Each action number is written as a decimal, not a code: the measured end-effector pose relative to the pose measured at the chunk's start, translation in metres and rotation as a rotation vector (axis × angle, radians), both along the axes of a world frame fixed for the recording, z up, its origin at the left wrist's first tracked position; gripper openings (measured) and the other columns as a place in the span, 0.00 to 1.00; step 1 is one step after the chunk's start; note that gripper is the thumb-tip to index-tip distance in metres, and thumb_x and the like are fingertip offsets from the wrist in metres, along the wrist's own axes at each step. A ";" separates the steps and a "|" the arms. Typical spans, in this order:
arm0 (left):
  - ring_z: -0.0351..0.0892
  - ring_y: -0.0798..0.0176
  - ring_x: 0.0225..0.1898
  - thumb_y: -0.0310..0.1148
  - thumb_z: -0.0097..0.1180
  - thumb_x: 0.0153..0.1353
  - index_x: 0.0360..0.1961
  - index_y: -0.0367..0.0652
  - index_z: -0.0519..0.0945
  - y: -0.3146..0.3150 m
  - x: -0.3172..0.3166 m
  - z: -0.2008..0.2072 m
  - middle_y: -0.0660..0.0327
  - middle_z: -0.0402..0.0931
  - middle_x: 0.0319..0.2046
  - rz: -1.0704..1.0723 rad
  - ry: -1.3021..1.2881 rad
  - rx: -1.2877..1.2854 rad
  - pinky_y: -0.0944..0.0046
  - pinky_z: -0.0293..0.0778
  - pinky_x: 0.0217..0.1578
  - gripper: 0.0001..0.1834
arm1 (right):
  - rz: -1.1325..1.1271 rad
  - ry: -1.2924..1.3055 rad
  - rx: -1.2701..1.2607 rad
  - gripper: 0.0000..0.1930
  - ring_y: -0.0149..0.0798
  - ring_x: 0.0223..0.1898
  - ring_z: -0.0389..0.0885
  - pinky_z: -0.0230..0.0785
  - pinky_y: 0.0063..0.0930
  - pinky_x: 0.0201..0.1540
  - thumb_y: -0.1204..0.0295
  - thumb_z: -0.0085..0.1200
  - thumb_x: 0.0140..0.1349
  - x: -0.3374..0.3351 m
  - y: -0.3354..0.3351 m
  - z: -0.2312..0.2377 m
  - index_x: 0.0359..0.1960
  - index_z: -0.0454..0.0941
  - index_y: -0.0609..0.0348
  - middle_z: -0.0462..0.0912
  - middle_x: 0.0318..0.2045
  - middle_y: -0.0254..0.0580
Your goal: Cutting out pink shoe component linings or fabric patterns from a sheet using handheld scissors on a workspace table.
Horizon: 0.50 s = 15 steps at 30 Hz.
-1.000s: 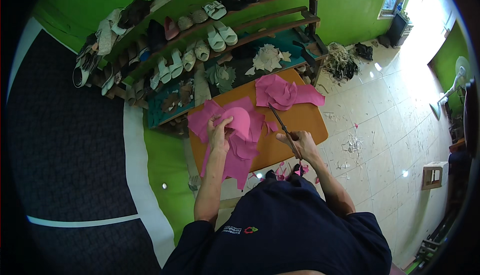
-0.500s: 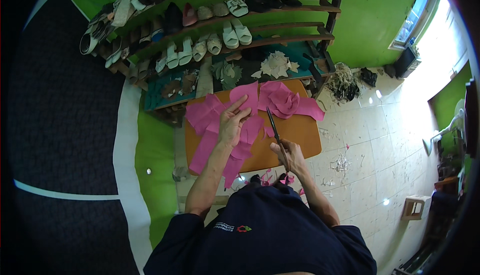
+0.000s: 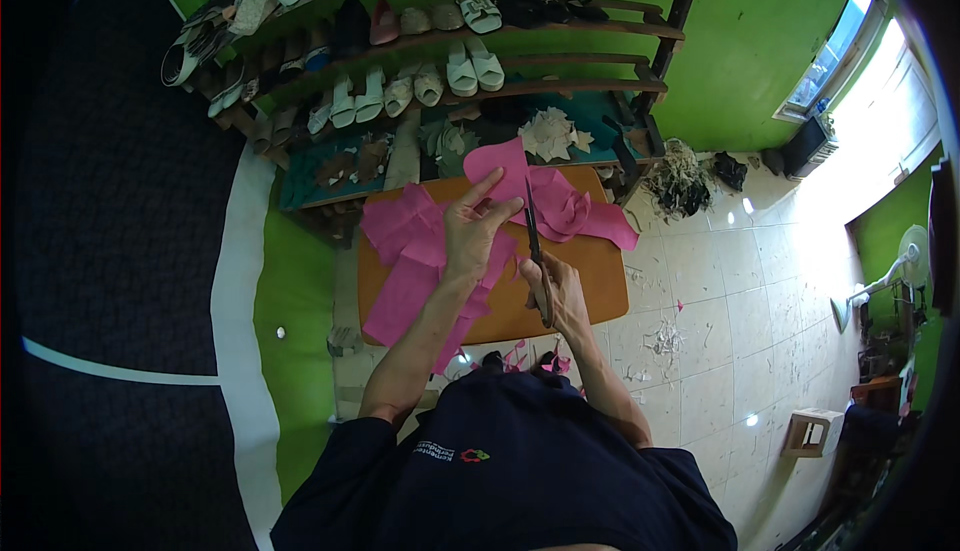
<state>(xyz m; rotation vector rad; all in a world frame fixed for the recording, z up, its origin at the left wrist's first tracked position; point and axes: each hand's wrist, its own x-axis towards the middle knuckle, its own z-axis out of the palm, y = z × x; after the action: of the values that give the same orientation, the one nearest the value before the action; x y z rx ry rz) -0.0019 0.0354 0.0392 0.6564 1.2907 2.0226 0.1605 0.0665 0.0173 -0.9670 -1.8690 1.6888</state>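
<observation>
My left hand (image 3: 472, 236) pinches a rounded piece of thin pink sheet material (image 3: 498, 163) between thumb and fingers, raised above the brown table (image 3: 590, 296). In my right hand (image 3: 558, 296) is a pair of dark scissors (image 3: 534, 236), its blades pointing away from me along the right edge of that piece. Whether the blades bite into the material cannot be made out. Under my left hand and forearm lie several flat pink pieces (image 3: 395, 291). A crumpled pink strip (image 3: 600, 226) rests on the table's far right.
Beyond the table stands a wooden rack (image 3: 655, 31) with rows of shoes and sandals (image 3: 475, 69). Its lowest shelf carries pale cut scraps (image 3: 550, 136). Shavings (image 3: 668, 341) litter the tiled floor on the right, near a small stool (image 3: 812, 433) and a white fan (image 3: 905, 261).
The scissors have moved left and away from me, up to the pink piece's right edge. My left hand has lifted the piece slightly. The whole view has shifted a little.
</observation>
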 end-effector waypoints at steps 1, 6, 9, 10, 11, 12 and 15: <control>0.74 0.78 0.30 0.16 0.66 0.56 0.62 0.37 0.76 0.000 0.000 0.000 0.73 0.70 0.25 0.002 0.000 0.000 0.75 0.75 0.43 0.31 | -0.007 0.007 -0.013 0.35 0.29 0.16 0.73 0.66 0.27 0.20 0.37 0.59 0.58 0.000 0.001 0.001 0.31 0.76 0.65 0.69 0.13 0.33; 0.80 0.74 0.34 0.16 0.64 0.57 0.62 0.37 0.75 -0.002 0.000 -0.003 0.67 0.77 0.28 -0.020 0.027 0.027 0.72 0.78 0.45 0.30 | -0.024 -0.001 -0.027 0.34 0.26 0.17 0.68 0.63 0.26 0.20 0.38 0.61 0.57 -0.002 0.003 -0.002 0.30 0.76 0.65 0.66 0.14 0.30; 0.82 0.72 0.36 0.16 0.63 0.58 0.63 0.37 0.74 -0.003 -0.001 -0.002 0.65 0.79 0.29 -0.038 0.029 0.025 0.71 0.78 0.46 0.29 | -0.040 -0.005 -0.039 0.34 0.25 0.18 0.66 0.61 0.27 0.20 0.38 0.62 0.57 -0.002 0.001 -0.002 0.29 0.75 0.65 0.66 0.15 0.30; 0.82 0.72 0.36 0.16 0.63 0.58 0.63 0.37 0.74 -0.004 -0.002 -0.002 0.65 0.79 0.29 -0.036 0.028 0.028 0.71 0.78 0.46 0.29 | -0.048 -0.003 -0.041 0.34 0.25 0.18 0.66 0.60 0.28 0.20 0.38 0.62 0.57 -0.001 0.001 -0.001 0.28 0.75 0.65 0.66 0.15 0.30; 0.83 0.70 0.36 0.16 0.63 0.58 0.62 0.36 0.75 -0.004 -0.003 -0.003 0.64 0.79 0.30 -0.039 0.038 0.023 0.69 0.80 0.48 0.29 | -0.046 -0.005 -0.038 0.34 0.25 0.18 0.66 0.60 0.28 0.20 0.38 0.62 0.57 -0.001 0.002 -0.001 0.28 0.75 0.65 0.66 0.15 0.30; 0.85 0.68 0.37 0.15 0.62 0.58 0.61 0.36 0.75 -0.004 -0.005 -0.004 0.63 0.80 0.31 -0.041 0.048 0.019 0.66 0.82 0.50 0.28 | -0.046 -0.013 -0.034 0.34 0.25 0.18 0.66 0.60 0.28 0.20 0.38 0.63 0.56 -0.001 0.001 -0.002 0.27 0.75 0.65 0.67 0.15 0.31; 0.85 0.68 0.37 0.16 0.61 0.58 0.62 0.36 0.75 -0.002 -0.008 -0.006 0.63 0.80 0.31 -0.072 0.046 0.056 0.67 0.82 0.49 0.28 | -0.056 -0.016 -0.038 0.34 0.25 0.18 0.65 0.60 0.28 0.20 0.38 0.63 0.56 0.001 0.001 -0.002 0.25 0.74 0.65 0.67 0.15 0.31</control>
<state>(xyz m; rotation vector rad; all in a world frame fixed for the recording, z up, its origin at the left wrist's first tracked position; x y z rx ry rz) -0.0095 0.0329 0.0331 0.7681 1.2229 2.0015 0.1612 0.0676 0.0153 -1.0406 -1.8095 1.6939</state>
